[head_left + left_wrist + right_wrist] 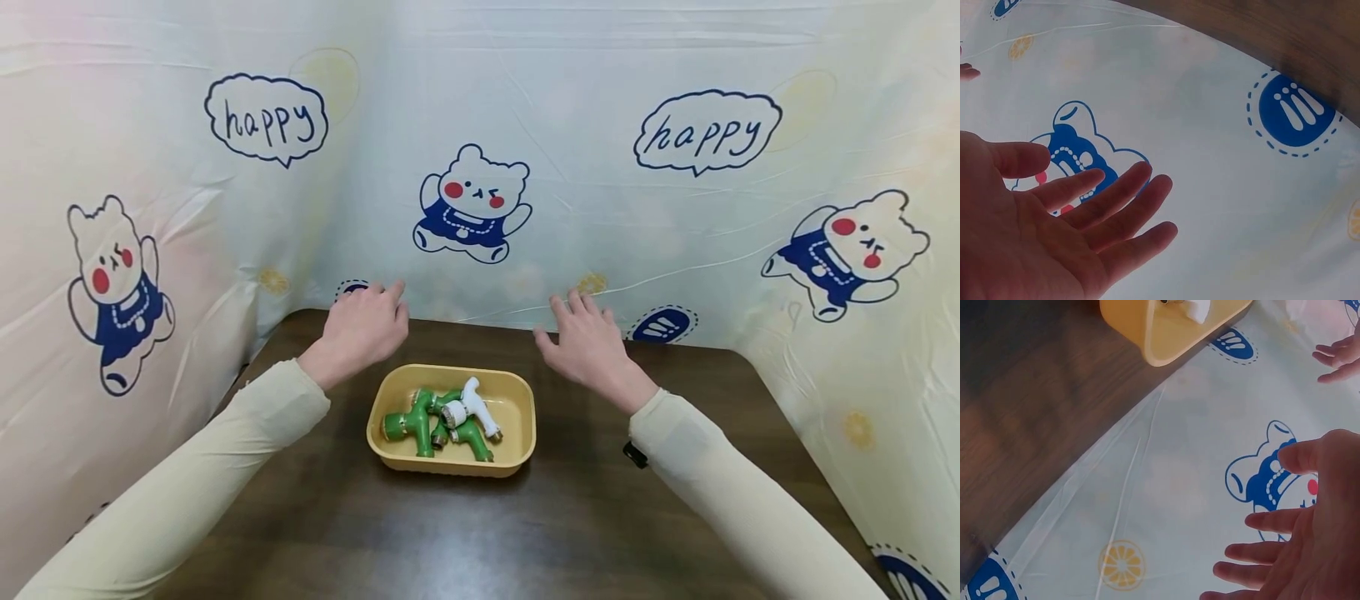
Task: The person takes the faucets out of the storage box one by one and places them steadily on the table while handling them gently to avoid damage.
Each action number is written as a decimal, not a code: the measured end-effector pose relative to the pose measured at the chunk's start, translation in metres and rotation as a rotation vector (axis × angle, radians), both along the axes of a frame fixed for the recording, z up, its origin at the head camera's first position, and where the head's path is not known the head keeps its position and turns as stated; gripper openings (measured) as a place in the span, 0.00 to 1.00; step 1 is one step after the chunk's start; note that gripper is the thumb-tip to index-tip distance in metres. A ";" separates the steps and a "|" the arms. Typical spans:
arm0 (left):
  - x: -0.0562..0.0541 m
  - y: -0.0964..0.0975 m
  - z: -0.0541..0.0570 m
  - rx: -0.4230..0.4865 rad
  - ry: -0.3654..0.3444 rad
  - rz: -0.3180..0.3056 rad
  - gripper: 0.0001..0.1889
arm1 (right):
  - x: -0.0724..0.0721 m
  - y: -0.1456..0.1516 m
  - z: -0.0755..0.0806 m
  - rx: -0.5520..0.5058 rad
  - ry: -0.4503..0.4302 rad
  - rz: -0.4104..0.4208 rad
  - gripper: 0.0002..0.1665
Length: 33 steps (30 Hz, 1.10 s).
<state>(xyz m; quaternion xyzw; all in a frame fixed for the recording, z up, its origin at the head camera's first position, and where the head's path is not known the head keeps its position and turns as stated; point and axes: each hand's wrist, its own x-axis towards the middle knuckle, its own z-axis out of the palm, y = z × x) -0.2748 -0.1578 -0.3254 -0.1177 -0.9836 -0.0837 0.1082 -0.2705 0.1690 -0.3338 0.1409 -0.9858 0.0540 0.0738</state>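
A yellow plastic bin (pixel 517 450) stands on the table in the head view. Inside it lie several green pipe fittings (pixel 417 423), shaped like tees or taps, some with metal threaded ends. A white fitting (pixel 472 402) of similar shape rests on top of the green ones, which partly overlap. Beyond the bin's left back corner my left hand (pixel 363 323) hovers with fingers extended and holds nothing. To the right of the bin my right hand (pixel 587 346) is held in the air, fingers spread, nothing in it. Neither hand touches the bin.
The dark brown wooden table (pixel 465 533) ends at a pale curtain (pixel 585 200) that hangs behind and along both sides, printed with bears and "happy" bubbles. A small black object (pixel 635 454) shows under the right sleeve cuff.
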 end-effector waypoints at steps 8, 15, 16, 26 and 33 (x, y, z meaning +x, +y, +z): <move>0.002 -0.003 -0.001 0.012 -0.032 -0.003 0.27 | 0.003 -0.004 -0.001 -0.001 -0.018 0.000 0.43; 0.003 -0.006 -0.007 0.014 -0.034 -0.006 0.27 | 0.006 -0.008 -0.002 -0.005 -0.022 0.007 0.42; 0.003 -0.006 -0.007 0.014 -0.034 -0.006 0.27 | 0.006 -0.009 -0.003 -0.005 -0.021 0.009 0.42; 0.004 -0.009 -0.015 0.014 -0.061 0.012 0.27 | 0.007 -0.020 -0.008 0.022 -0.022 0.026 0.42; 0.004 -0.012 -0.016 0.012 -0.112 0.035 0.28 | 0.011 -0.026 -0.010 0.040 -0.014 0.040 0.39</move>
